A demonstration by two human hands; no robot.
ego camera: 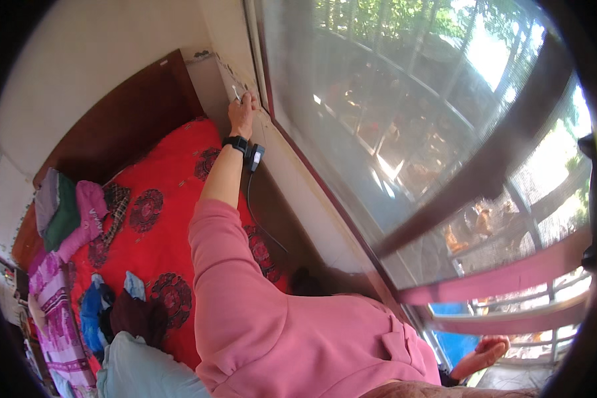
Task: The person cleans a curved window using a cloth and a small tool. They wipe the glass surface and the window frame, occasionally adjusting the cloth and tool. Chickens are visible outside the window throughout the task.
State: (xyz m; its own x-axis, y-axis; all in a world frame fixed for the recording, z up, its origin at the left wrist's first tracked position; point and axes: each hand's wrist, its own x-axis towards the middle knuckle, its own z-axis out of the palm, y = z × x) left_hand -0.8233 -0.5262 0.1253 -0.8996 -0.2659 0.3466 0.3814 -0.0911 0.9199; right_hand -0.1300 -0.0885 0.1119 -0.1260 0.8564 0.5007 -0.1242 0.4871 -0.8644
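My left hand [244,107] reaches far forward, with a black wristband and a small black device [256,155] on a cable at the wrist. Its fingers pinch a thin, whitish stick-like object [236,93], too small to name. That hand is at the far end of the window ledge [291,184], near the wall corner, where paint [230,71] is cracked and peeling. Low on the right, my right hand [485,352] hangs by the window's near end with its fingers curled. Whether anything is inside it is hidden.
Left of my arm is a bed with a red patterned cover [179,164] and a dark wooden headboard [124,114]. Clothes [139,313] and folded fabrics [89,214] lie on it. A screened window [358,149] with a dark red frame runs along my right; bars and chickens [482,219] show outside.
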